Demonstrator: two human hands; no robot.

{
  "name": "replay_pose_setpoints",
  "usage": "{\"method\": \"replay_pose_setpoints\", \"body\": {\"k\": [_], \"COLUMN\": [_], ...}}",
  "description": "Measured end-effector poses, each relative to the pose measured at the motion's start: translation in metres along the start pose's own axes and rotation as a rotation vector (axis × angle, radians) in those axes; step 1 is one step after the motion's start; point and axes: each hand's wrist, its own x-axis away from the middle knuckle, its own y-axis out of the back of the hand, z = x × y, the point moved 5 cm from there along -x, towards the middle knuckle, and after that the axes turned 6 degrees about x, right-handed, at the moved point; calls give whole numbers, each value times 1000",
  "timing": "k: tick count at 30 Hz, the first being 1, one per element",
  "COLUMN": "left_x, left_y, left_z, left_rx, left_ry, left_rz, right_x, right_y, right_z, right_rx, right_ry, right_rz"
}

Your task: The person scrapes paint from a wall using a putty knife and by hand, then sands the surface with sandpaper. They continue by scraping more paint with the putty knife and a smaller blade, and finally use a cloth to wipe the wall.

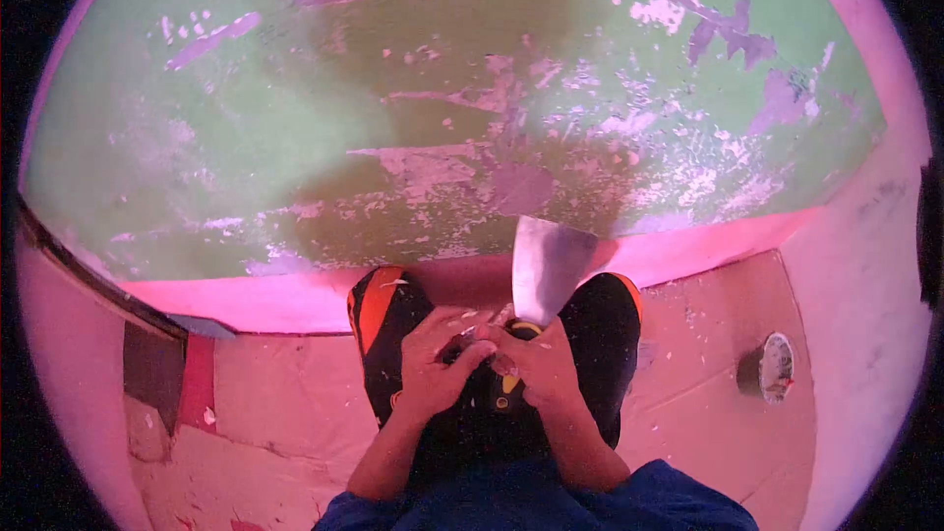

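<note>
My right hand is closed round the handle of a putty knife. The knife's wide metal blade points up and away from me, in front of the wall, and part of its black and yellow handle shows below the fingers. My left hand meets the right one between my knees, its thumb and fingers pinched together. Something small and greyish seems to be at those fingers, but I cannot make it out. Ahead stands a green wall with pale patches where paint is scraped or flaked off.
A small bucket with a white-smeared rim sits on the floor at the right. Brown sheeting covers the floor, with scattered flakes. A pink band runs along the wall's foot. At the left lies a dark panel.
</note>
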Motion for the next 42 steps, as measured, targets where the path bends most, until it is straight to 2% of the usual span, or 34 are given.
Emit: {"method": "replay_pose_setpoints", "body": {"k": [1, 3, 5, 6, 8, 9, 10, 11, 13, 14, 15, 16, 18, 19, 21, 22, 24, 25, 27, 28, 30, 31, 33, 37, 39, 40, 42], "left_x": [4, 6, 4, 2, 0, 0, 2, 4, -3, 1, 9, 15, 28, 37, 63, 75, 109, 113, 106, 107, 95, 89, 73, 41, 19, 11, -6], "left_y": [-2, -1, -4, -4, -7, -5, 4, 15, 62, 84, 108, 124, 139, 144, 166, 176, 196, 194, 180, 181, 166, 161, 157, 141, 122, 117, 98], "left_z": [4, 11, 16, 17, 13, 14, 19, 24, 30, 31, 32, 32, 26, 29, 32, 32, 56, 57, 48, 56, 57, 57, 64, 54, 42, 41, 20], "left_rx": [121, 207, 382, 386, 365, 365, 402, 435, 515, 472, 425, 393, 550, 542, -184, -190, -468, -467, -1049, -1044, -1010, -1006, -397, -384, -526, -528, -567], "left_ry": [94, 136, 252, 252, 146, 148, 218, 287, 243, 189, 134, 105, 144, 147, 208, 209, 864, 865, 629, 631, 81, 87, 427, 574, 226, 230, -96], "left_rz": [-43, 14, 29, 35, 180, 183, 31, -121, -482, -524, -568, -514, -360, -363, -561, -562, -496, -495, -279, -280, -92, -99, -402, -454, -320, -341, -260], "right_x": [-1, -1, 6, 9, 10, 12, 13, 14, 11, 10, 7, 6, 3, 0, -6, -7, -9, -11, -11, -11, -8, -6, -3, 1, 0, -3, -8], "right_y": [0, 3, 6, 4, 10, 10, 11, 17, 35, 37, 44, 50, 52, 54, 51, 51, 47, 46, 46, 46, 45, 43, 39, 28, 23, 20, 20], "right_z": [-3, -12, -10, -10, -13, -10, -7, -6, 5, 8, 16, 23, 25, 28, 32, 34, 36, 35, 33, 32, 30, 28, 26, 20, 22, 22, 26], "right_rx": [-59, -197, -255, -308, -271, -243, -217, -222, -123, -123, -114, -105, -214, -95, 36, 32, -174, -216, -222, -231, -217, -175, -108, -32, 48, 60, 301], "right_ry": [-38, -158, -185, -219, -217, -190, -162, -162, -58, -64, 5, 73, 50, 116, 177, 173, 94, 56, 47, 36, 27, 7, -17, -71, 7, 3, 99], "right_rz": [69, 206, 257, 328, 368, 394, 419, 415, 345, 350, 206, 63, 12, -20, -63, -60, 41, 35, 45, 56, 85, 83, 79, 91, 119, 136, 51]}}
